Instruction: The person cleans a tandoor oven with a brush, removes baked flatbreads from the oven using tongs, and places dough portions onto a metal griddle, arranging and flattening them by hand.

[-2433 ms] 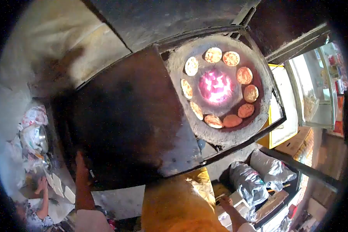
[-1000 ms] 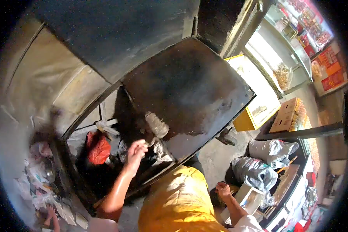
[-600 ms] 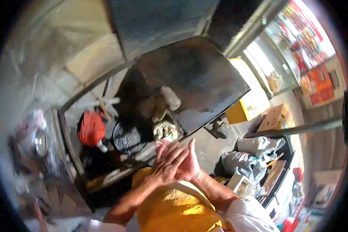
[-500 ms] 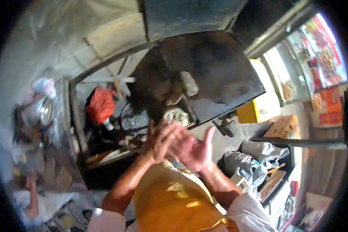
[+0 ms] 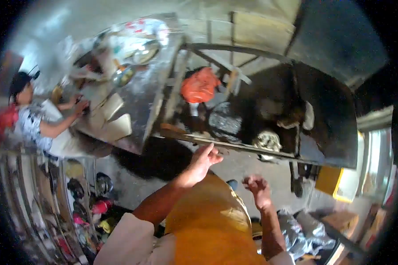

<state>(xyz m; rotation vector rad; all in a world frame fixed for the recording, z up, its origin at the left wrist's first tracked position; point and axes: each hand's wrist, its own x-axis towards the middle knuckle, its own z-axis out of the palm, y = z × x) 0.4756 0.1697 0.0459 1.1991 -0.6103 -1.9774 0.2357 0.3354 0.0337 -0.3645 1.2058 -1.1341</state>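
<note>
My left hand [image 5: 202, 163] is in front of my body, just short of the front edge of a dark bench frame [image 5: 234, 142]. Its thumb points up, the other fingers bend loosely, and nothing is in it. Lower and to the right hangs my right hand [image 5: 258, 192], empty, its fingers somewhat curled, apart and slightly blurred. The two hands do not touch each other. Behind the frame's edge lie a red plastic bag [image 5: 200, 85], a black plastic bundle [image 5: 225, 118] and a pale crumpled cloth [image 5: 268, 142]. A yellow apron [image 5: 208, 216] covers my front.
At the left, a person [image 5: 44, 119] in a cap sits at a worktable [image 5: 139, 95] holding something small and dark. A slatted rack [image 5: 44, 198] with shoes stands lower left. On the right are a yellow crate [image 5: 334, 182] and grey plastic bags [image 5: 303, 229].
My hands, close together before, have separated, the right one moving down and right. The view has swung left, bringing the seated person and the shoe rack into clearer sight.
</note>
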